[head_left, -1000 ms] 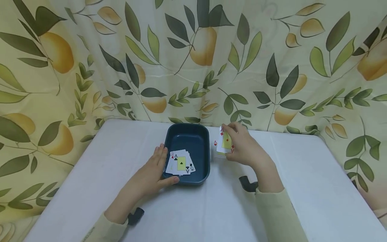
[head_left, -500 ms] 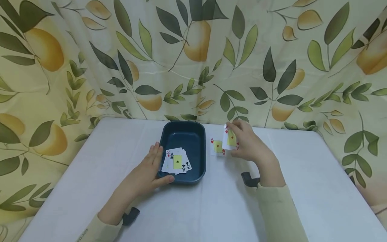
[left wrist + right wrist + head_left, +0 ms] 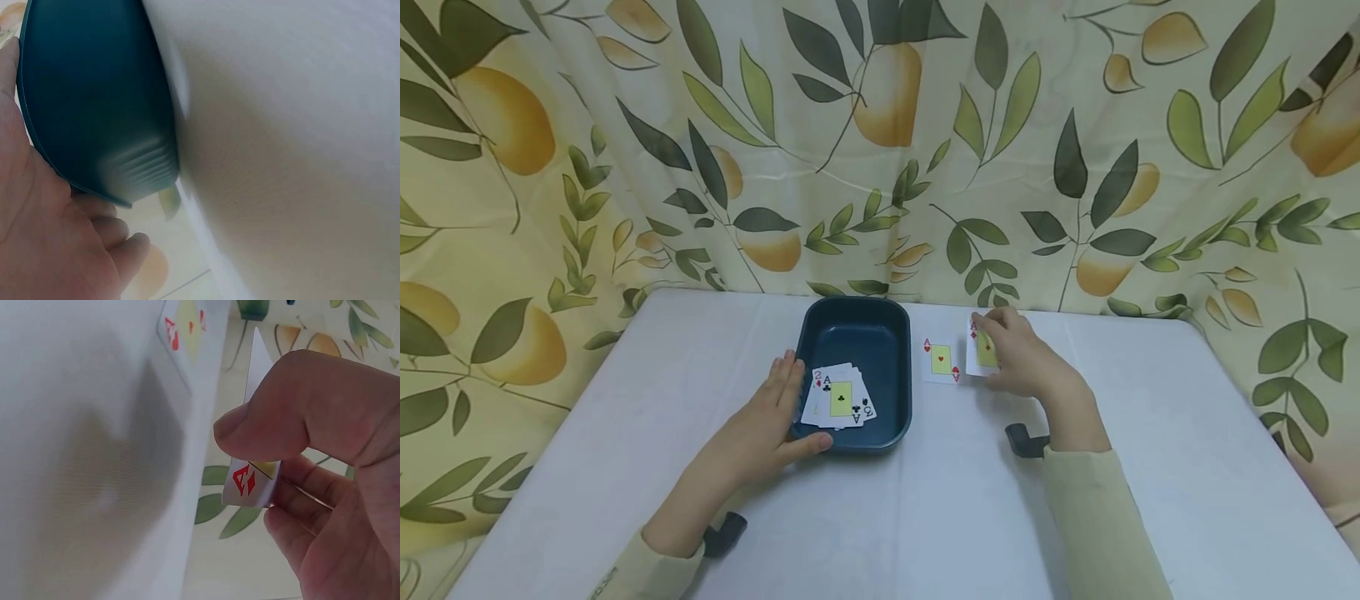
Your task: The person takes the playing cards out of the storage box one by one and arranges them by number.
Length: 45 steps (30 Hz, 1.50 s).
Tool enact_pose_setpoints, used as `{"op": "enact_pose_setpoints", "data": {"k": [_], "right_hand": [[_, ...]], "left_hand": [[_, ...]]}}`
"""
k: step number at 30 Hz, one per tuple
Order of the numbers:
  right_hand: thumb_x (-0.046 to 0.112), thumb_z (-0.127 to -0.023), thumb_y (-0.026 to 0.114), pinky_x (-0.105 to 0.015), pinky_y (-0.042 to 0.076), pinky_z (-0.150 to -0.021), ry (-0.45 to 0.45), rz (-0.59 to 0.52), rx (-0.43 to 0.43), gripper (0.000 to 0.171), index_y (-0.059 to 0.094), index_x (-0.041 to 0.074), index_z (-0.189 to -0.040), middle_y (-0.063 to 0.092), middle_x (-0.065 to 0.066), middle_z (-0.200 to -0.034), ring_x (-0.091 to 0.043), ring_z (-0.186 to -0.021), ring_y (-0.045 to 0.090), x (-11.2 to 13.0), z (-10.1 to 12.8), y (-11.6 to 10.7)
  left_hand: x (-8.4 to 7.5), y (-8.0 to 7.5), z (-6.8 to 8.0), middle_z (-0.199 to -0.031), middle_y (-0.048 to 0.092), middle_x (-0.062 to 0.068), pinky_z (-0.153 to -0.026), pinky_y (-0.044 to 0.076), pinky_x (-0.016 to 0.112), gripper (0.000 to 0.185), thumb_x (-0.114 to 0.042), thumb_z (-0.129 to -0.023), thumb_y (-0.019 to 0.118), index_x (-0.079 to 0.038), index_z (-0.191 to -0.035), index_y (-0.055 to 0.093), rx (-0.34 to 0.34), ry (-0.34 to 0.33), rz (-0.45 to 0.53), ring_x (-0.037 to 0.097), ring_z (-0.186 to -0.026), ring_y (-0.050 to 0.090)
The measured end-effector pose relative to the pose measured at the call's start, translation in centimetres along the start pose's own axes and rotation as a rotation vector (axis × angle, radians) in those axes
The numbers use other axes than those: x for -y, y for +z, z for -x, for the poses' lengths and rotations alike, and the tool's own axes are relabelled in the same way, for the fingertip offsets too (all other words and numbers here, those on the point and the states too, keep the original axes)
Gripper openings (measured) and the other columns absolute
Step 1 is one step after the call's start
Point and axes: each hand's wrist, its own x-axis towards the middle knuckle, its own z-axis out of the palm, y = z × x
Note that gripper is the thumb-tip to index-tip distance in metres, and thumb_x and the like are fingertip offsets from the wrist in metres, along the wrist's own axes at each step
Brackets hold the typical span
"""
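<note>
My left hand (image 3: 760, 425) rests along the left side of a dark blue tray (image 3: 891, 358), fingers straight and thumb by the near rim. In the left wrist view the tray wall (image 3: 100, 94) fills the space beside the palm. Several playing cards (image 3: 841, 400) lie overlapped inside, ace of clubs on top. To the right of the tray an ace of hearts (image 3: 941, 360) lies face up on the cloth. My right hand (image 3: 1030, 362) pinches an ace of diamonds (image 3: 985, 352) between thumb and fingers; in the right wrist view this card (image 3: 247, 484) is clear of the table.
A white cloth covers the table (image 3: 895, 533). Behind its far edge hangs a fruit-and-leaf patterned curtain (image 3: 820, 192). Dark wrist-worn pieces (image 3: 1026, 442) show under both forearms.
My right hand has moved right with the ace of diamonds, away from the ace of hearts, which now shows fully. The left hand keeps its place at the tray. The view has shifted slightly.
</note>
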Motion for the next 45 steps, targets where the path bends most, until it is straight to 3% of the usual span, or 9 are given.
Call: {"op": "enact_pose_setpoints", "data": {"k": [17, 30, 35, 39, 45], "right_hand": [[-0.005, -0.072, 0.075, -0.06, 0.038, -0.109, 0.081, 0.016, 0.111, 0.092, 0.036, 0.008, -0.154, 0.033, -0.02, -0.149, -0.039, -0.133, 0.036, -1.5, -0.5, 1.5], [-0.003, -0.074, 0.067, -0.061, 0.033, -0.113, 0.063, 0.009, 0.192, 0.078, 0.046, 0.006, -0.148, 0.032, -0.022, -0.153, -0.043, -0.14, 0.034, -1.8, -0.7, 1.9], [-0.002, -0.075, 0.066, -0.063, 0.032, -0.112, 0.047, 0.045, 0.181, 0.077, 0.046, 0.009, -0.149, 0.031, -0.022, -0.156, -0.046, -0.141, 0.03, -1.3, -0.4, 1.6], [0.008, -0.081, 0.069, -0.062, 0.039, -0.106, 0.053, 0.078, 0.17, 0.071, 0.047, 0.011, -0.149, 0.042, -0.023, -0.148, -0.044, -0.132, 0.043, 0.3, 0.2, 0.9], [0.042, -0.087, 0.074, -0.062, 0.044, -0.1, 0.128, 0.108, 0.308, 0.065, 0.055, 0.018, -0.144, 0.052, -0.022, -0.14, -0.041, -0.126, 0.051, 3.4, 0.7, 1.1]], "left_hand": [[-0.1, -0.2, 0.1, -0.167, -0.001, 0.014, -0.119, 0.025, 0.051, 0.114, -0.072, -0.085, 0.06, 0.001, -0.159, 0.011, 0.003, -0.006, 0.003, 0.036, -0.154, 0.007], [0.0, -0.2, 0.3, -0.167, 0.001, 0.017, -0.119, 0.025, 0.051, 0.113, -0.071, -0.086, 0.06, 0.001, -0.158, 0.011, 0.001, -0.01, 0.019, 0.036, -0.154, 0.007], [0.1, -0.1, 0.3, -0.167, 0.0, 0.015, -0.119, 0.024, 0.051, 0.113, -0.07, -0.086, 0.06, 0.001, -0.158, 0.011, -0.003, -0.008, 0.021, 0.035, -0.154, 0.007], [0.2, 0.0, 0.2, -0.167, -0.001, 0.013, -0.119, 0.024, 0.05, 0.114, -0.072, -0.085, 0.06, 0.0, -0.159, 0.011, -0.002, -0.009, 0.013, 0.034, -0.154, 0.006], [0.0, 0.0, 0.1, -0.167, 0.001, 0.015, -0.119, 0.025, 0.051, 0.114, -0.072, -0.085, 0.06, 0.0, -0.159, 0.011, 0.0, -0.012, 0.013, 0.034, -0.154, 0.006]]}}
